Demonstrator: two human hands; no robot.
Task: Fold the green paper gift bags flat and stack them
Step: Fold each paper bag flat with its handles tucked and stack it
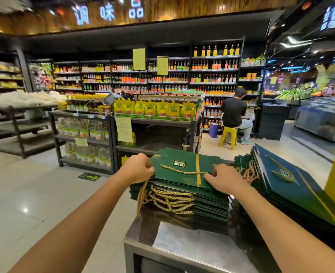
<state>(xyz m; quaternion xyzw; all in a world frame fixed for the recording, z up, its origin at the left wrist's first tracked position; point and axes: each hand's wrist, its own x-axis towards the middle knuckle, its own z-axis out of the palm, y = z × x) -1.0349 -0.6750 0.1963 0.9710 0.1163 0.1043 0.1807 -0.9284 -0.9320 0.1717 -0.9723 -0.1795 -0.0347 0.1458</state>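
Stacks of flat bags, two in all, sit on our table (pixel 192 245): the near stack (pixel 208 205) and the right stack (pixel 296 186). Our left hand (pixel 138 168) grips the near stack's top bag (pixel 174 177) at its left edge; our right hand (pixel 226 180) lays straight fingers on it.

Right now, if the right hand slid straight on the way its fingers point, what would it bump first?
Probably the gold twisted rope handle lying on the top dark green paper gift bag; the right hand points forward-left, fingertips almost at its end. Farther along sits the left hand.
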